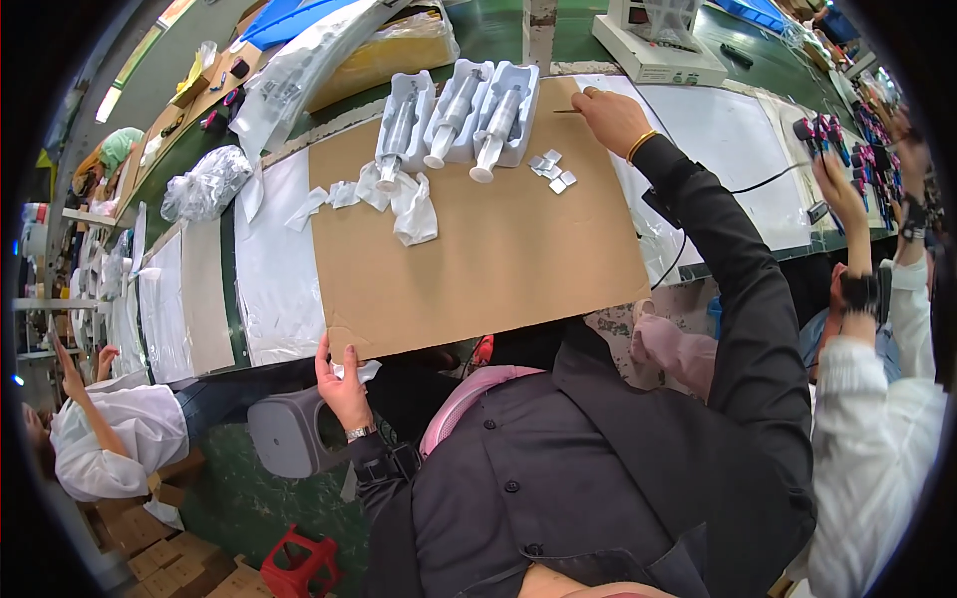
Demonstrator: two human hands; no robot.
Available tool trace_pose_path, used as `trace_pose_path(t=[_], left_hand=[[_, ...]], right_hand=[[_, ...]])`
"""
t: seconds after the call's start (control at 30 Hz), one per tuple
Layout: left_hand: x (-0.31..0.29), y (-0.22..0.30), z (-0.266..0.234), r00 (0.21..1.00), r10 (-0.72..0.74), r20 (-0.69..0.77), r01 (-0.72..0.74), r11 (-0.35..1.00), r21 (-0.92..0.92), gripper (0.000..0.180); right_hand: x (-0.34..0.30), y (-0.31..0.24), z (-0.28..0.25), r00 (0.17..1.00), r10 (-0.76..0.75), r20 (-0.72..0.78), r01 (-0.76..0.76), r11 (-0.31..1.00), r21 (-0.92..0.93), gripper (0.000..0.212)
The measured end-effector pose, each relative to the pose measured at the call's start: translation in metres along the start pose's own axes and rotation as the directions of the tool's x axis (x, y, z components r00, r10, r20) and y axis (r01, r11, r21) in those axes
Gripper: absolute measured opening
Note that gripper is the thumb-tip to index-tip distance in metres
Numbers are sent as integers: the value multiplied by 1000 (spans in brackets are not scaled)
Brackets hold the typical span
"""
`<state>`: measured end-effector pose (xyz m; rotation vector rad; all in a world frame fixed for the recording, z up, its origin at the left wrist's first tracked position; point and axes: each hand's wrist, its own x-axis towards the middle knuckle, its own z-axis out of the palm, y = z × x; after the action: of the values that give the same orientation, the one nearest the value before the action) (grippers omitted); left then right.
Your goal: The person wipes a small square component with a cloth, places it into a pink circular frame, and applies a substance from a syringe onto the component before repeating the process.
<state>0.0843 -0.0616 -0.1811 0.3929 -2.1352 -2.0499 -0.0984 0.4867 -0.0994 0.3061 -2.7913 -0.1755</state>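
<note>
My right hand [610,120], at the far right part of the brown cardboard sheet [478,269], pinches a thin, dark, pointed tool [566,111] whose kind I cannot make out. At the sheet's near left corner, my left hand [345,392] holds a white wipe [361,372] between thumb and fingers. Three large clear syringes lie in white molded trays along the far edge: a left one [399,135], a middle one [454,115] and a right one [498,130]. Crumpled white wipes [414,209] lie below the left tray. Several small silvery squares [551,171] sit nearer my right hand.
A crumpled clear plastic bag [207,184] and a larger plastic bag [299,75] lie left of the cardboard. A white device [658,55] stands at the back right, and a black cable [763,182] crosses the table. People work on both sides; a grey stool [289,436] stands below left.
</note>
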Motion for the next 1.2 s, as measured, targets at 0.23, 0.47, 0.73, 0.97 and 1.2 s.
trace_pose_path(t=[0.23,0.47,0.73,0.97,1.2], left_hand=[[10,11,5,991,-58,-120,72,991,113,33],[46,-5,-19,976,218,-4,-196,883,428,28],[60,42,11,979,193,73,-174,580,796,35],[48,28,16,943,328,52,-219,494,842,32],[42,38,23,951,309,10,-122,348,930,33]], right_hand=[[7,19,18,994,89,67,-87,996,-38,13],[-26,13,17,971,104,-214,-79,989,126,23],[-155,-67,-72,804,512,302,-594,705,387,44],[-190,-92,-60,819,548,167,-548,663,510,47],[-185,-76,-49,821,529,213,-537,590,603,48]])
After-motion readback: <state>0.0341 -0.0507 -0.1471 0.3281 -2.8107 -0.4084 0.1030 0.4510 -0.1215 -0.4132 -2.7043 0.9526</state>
